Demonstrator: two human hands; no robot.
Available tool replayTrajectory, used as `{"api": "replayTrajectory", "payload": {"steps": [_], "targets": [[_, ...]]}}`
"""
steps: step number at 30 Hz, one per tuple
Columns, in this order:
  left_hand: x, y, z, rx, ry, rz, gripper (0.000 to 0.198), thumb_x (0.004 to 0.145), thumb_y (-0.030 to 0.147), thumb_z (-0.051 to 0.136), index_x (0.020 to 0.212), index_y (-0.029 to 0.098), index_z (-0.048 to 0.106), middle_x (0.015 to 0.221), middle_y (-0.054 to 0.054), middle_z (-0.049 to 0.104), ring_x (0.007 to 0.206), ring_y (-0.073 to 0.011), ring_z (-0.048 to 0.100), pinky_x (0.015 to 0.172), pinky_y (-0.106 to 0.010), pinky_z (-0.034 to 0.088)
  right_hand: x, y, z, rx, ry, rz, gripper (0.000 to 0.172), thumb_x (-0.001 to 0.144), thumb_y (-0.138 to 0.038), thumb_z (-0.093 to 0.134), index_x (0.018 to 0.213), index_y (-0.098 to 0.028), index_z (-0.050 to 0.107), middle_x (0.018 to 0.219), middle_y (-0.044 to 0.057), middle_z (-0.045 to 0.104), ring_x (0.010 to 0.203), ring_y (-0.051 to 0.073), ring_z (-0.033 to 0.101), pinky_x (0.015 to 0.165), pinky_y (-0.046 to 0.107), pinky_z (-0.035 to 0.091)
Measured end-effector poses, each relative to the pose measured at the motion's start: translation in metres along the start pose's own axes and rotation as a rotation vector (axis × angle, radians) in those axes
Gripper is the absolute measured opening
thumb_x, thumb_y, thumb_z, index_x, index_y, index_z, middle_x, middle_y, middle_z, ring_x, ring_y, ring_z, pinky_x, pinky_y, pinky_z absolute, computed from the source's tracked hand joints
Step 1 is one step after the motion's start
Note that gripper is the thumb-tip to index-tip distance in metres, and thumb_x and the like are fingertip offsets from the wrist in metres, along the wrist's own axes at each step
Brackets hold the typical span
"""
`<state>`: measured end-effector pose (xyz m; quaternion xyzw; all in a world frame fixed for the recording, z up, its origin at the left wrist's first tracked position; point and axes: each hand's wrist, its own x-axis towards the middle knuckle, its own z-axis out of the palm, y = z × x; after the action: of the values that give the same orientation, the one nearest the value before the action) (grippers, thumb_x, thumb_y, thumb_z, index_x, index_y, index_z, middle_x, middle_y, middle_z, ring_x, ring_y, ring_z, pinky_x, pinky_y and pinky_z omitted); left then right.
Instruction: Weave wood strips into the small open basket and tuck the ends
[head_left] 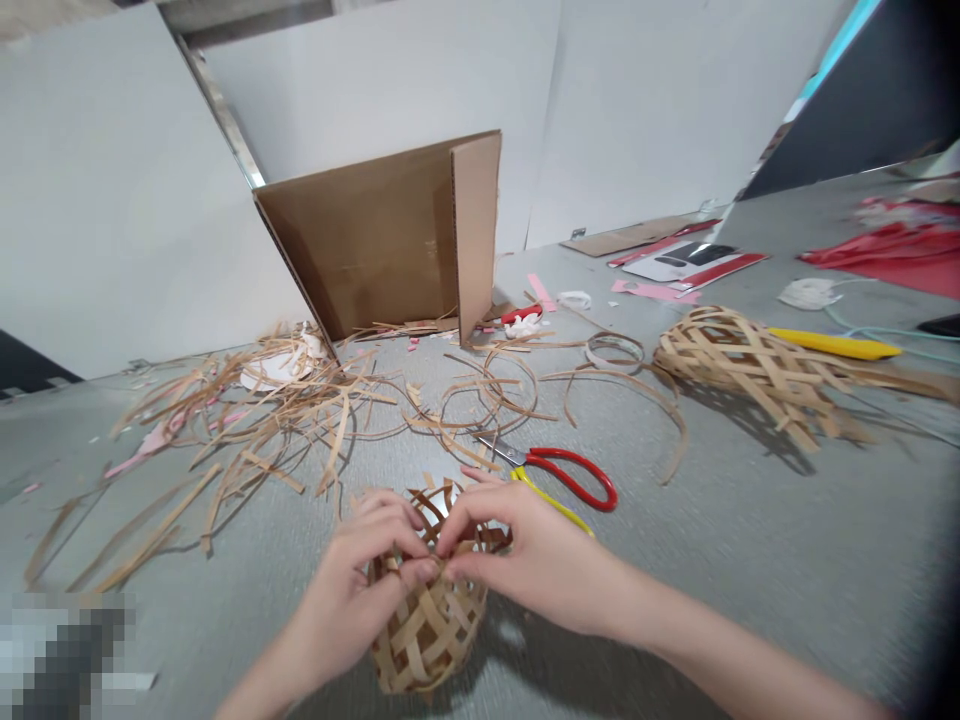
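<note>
Where the grey desk comes closest to the camera, a small woven basket stands on it, low in the middle of the view, with its open mouth turned up and away. The left hand wraps the basket's near-left side. Its fingers are curled over the rim and its thumb presses on the weave, so it is closed firmly on the basket. The right hand comes in from the other side. Its fingers are pinched together at the rim, tip to tip with the left thumb. They seem to grip a strip end there, though the ends are too small to tell apart. A few loose ends stand up from the far edge of the rim.

Just beyond the right hand lie scissors with red and yellow handles, flat on the desk and apart from the basket. Further back and to the left, a tangle of thin wooden strips spreads across the desk — some straight, some curled into hoops. Behind it an open cardboard box lies on its side against the white wall panels. Well off to the right a larger woven piece lies on its side with its strip ends trailing. A yellow tool lies just behind it, and red paper lies further back.
</note>
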<state>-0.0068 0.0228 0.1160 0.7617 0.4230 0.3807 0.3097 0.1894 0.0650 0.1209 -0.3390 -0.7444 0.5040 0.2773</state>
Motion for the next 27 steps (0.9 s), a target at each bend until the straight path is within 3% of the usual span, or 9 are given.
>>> {"api": "replayTrajectory", "payload": {"steps": [8, 12, 15, 18, 21, 27], "targets": [[-0.001, 0.0, 0.002, 0.051, -0.002, -0.02, 0.022, 0.092, 0.027, 0.06, 0.071, 0.021, 0.06, 0.071, 0.002, 0.061, 0.078, -0.0146, 0.055, 0.074, -0.028, 0.041, -0.001, -0.002, 0.004, -0.024, 0.025, -0.02, 0.019, 0.074, -0.005, 0.075, 0.069, -0.023, 0.07, 0.072, -0.007, 0.072, 0.076, 0.014, 0.066, 0.118, 0.049, 0.018], [-0.001, 0.002, -0.003, 0.157, -0.011, 0.004, 0.017, 0.092, 0.03, 0.061, 0.077, 0.023, 0.064, 0.079, 0.001, 0.066, 0.086, -0.0168, 0.059, 0.087, -0.033, 0.041, 0.001, -0.004, -0.001, 0.001, -0.01, 0.011, 0.016, 0.075, -0.008, 0.074, 0.072, -0.024, 0.072, 0.075, -0.006, 0.072, 0.08, 0.014, 0.066, 0.118, 0.048, 0.016], [-0.002, 0.007, -0.012, 0.22, -0.094, 0.012, 0.014, 0.095, 0.033, 0.056, 0.092, 0.025, 0.066, 0.091, -0.002, 0.067, 0.101, -0.0201, 0.058, 0.097, -0.037, 0.039, 0.003, -0.002, -0.005, 0.028, -0.013, 0.032, 0.014, 0.076, -0.008, 0.071, 0.074, -0.022, 0.072, 0.076, -0.005, 0.071, 0.079, 0.015, 0.065, 0.113, 0.046, 0.027], [-0.005, 0.012, -0.019, 0.313, -0.136, -0.036, 0.02, 0.097, 0.032, 0.049, 0.106, 0.028, 0.066, 0.113, -0.006, 0.063, 0.12, -0.0231, 0.05, 0.102, -0.039, 0.038, 0.005, 0.002, -0.006, 0.105, -0.033, 0.056, 0.012, 0.076, -0.009, 0.066, 0.076, -0.02, 0.071, 0.08, -0.002, 0.071, 0.081, 0.016, 0.064, 0.093, 0.036, 0.044], [-0.006, 0.012, -0.019, 0.382, -0.104, -0.06, 0.018, 0.095, 0.026, 0.048, 0.093, 0.026, 0.066, 0.115, -0.006, 0.059, 0.124, -0.0253, 0.046, 0.103, -0.042, 0.038, 0.007, 0.004, -0.005, 0.153, -0.06, 0.055, 0.011, 0.075, -0.01, 0.065, 0.075, -0.019, 0.071, 0.08, -0.001, 0.07, 0.082, 0.016, 0.063, 0.081, 0.03, 0.047], [-0.003, 0.009, -0.01, 0.24, -0.15, -0.133, 0.02, 0.096, 0.023, 0.044, 0.079, 0.022, 0.055, 0.1, -0.004, 0.06, 0.105, -0.0206, 0.056, 0.091, -0.036, 0.046, 0.006, 0.007, -0.002, 0.126, -0.083, 0.099, 0.009, 0.075, -0.015, 0.067, 0.08, -0.02, 0.073, 0.082, 0.0, 0.07, 0.081, 0.017, 0.062, 0.08, 0.031, 0.047]]}}
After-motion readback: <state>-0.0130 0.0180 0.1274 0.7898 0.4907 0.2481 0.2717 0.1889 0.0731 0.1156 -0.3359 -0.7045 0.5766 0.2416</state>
